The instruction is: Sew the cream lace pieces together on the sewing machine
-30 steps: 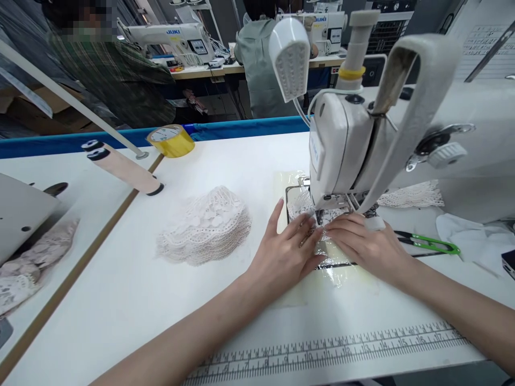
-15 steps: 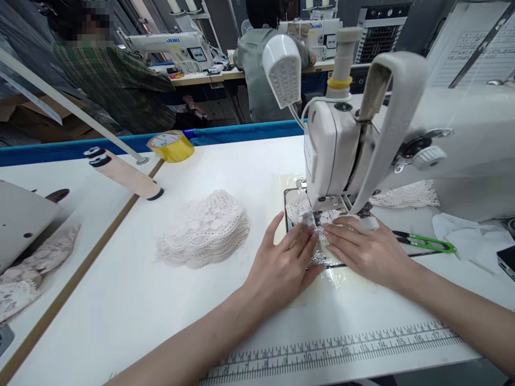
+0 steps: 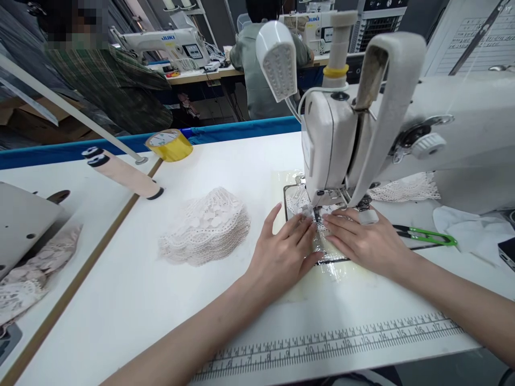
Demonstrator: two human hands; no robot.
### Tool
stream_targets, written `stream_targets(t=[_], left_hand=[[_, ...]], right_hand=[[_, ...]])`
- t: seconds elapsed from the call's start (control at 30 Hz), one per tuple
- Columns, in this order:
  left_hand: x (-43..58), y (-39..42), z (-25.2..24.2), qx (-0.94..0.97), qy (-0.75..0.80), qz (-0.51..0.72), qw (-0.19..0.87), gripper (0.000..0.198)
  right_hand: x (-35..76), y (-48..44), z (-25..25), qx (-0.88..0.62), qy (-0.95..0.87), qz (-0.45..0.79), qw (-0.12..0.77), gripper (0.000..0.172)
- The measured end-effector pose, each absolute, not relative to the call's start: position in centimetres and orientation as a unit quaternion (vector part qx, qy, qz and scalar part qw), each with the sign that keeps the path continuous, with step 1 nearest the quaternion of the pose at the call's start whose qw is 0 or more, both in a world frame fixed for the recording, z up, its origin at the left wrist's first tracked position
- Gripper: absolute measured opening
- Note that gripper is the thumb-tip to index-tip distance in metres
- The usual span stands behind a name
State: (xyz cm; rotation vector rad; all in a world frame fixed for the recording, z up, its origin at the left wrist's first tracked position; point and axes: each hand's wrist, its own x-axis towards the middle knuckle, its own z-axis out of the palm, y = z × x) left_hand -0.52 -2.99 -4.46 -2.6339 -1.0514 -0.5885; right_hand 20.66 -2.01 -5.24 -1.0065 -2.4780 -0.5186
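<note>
A white lace piece [image 3: 296, 201] lies under the needle area of the white sewing machine [image 3: 328, 142]. My left hand [image 3: 281, 252] rests flat at its left, fingertips on the lace beside the presser foot. On the other side, my right hand [image 3: 364, 238] lies with outstretched fingers on the lace, just right of the foot. Both hands' fingers are extended, not wrapped round anything. The foot and needle are partly hidden by the machine head and fingers. To the left sits a stack of scalloped lace pieces [image 3: 209, 228].
Green-handled thread snips [image 3: 432, 236] lie right of my right hand, near white cloth [image 3: 462, 230]. More lace [image 3: 406, 188] is behind the needle. Yellow tape [image 3: 171, 146] and beige thread spools [image 3: 124, 174] lie at left. A printed ruler [image 3: 322, 346] runs along the front edge. Two people sit beyond.
The view has shifted slightly, so the machine sits a little higher in it. The lace between my fingertips has moved slightly toward the foot. Both hands keep nearly the same flat pose.
</note>
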Motion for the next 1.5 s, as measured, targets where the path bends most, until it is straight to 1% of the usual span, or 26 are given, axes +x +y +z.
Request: stream_targets(t=[0.43, 0.6, 1.1, 1.23, 1.33, 1.43, 1.5], left_hand=[[-0.3, -2.6, -4.4, -0.896, -0.379, -0.206, 0.104, 0.034], [-0.3, -2.4, -4.5, -0.894, -0.382, -0.207, 0.114, 0.035], [-0.5, -1.9, -4.4, -0.890, -0.387, -0.207, 0.122, 0.036], [-1.0, -1.2, -4.0, -0.889, -0.403, -0.176, 0.132, 0.035], [-1.3, -1.5, -3.5, -0.890, -0.391, -0.169, 0.164, 0.038], [-1.3, -2.2, -3.0, -0.881, -0.372, -0.216, 0.196, 0.027], [-1.3, -2.3, -2.8, -0.881, -0.361, -0.240, 0.192, 0.018]], right_hand=[[20.6, -1.8, -5.2, -0.376, -0.888, -0.192, 0.185, 0.034], [20.6, -1.8, -5.3, -0.383, -0.888, -0.187, 0.171, 0.034], [20.4, -1.8, -5.1, -0.382, -0.887, -0.202, 0.165, 0.036], [20.5, -1.7, -5.0, -0.380, -0.887, -0.203, 0.165, 0.037], [20.8, -1.7, -4.6, -0.368, -0.890, -0.205, 0.174, 0.034], [20.9, -1.9, -4.1, -0.347, -0.890, -0.211, 0.205, 0.034], [20.9, -2.3, -3.8, -0.340, -0.887, -0.213, 0.230, 0.032]])
